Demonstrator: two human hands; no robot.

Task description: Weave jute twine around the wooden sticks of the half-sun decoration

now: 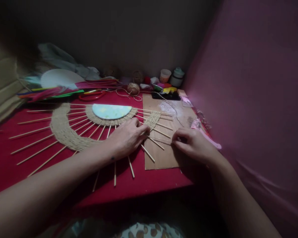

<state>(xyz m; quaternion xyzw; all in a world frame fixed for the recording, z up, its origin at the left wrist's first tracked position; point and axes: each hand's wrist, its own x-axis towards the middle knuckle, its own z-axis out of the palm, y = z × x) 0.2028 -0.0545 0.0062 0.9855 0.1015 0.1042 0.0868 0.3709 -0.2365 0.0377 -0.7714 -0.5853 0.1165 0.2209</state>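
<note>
A half-round piece of weaving lies on the red cloth, with thin wooden sticks (35, 132) fanning out from a pale blue patterned half disc (111, 111). Tan twine is woven over and under the sticks in an inner band (99, 119) and a wider outer band (62, 132). My left hand (130, 134) presses at the right end of the outer band, its thumb and fingers pinched on the twine and sticks. Off to the right, my right hand (192, 145) pinches the twine (161, 140), drawn taut between both hands. My left forearm hides part of the weaving.
A brown board (158, 162) lies under the right-hand sticks. Along the back are a twine ball (133, 88), red-handled scissors (91, 96), coloured pipe cleaners (64, 92), a white plate (61, 78), a cup (165, 75) and a jar (177, 77). A pink wall (257, 82) rises at right.
</note>
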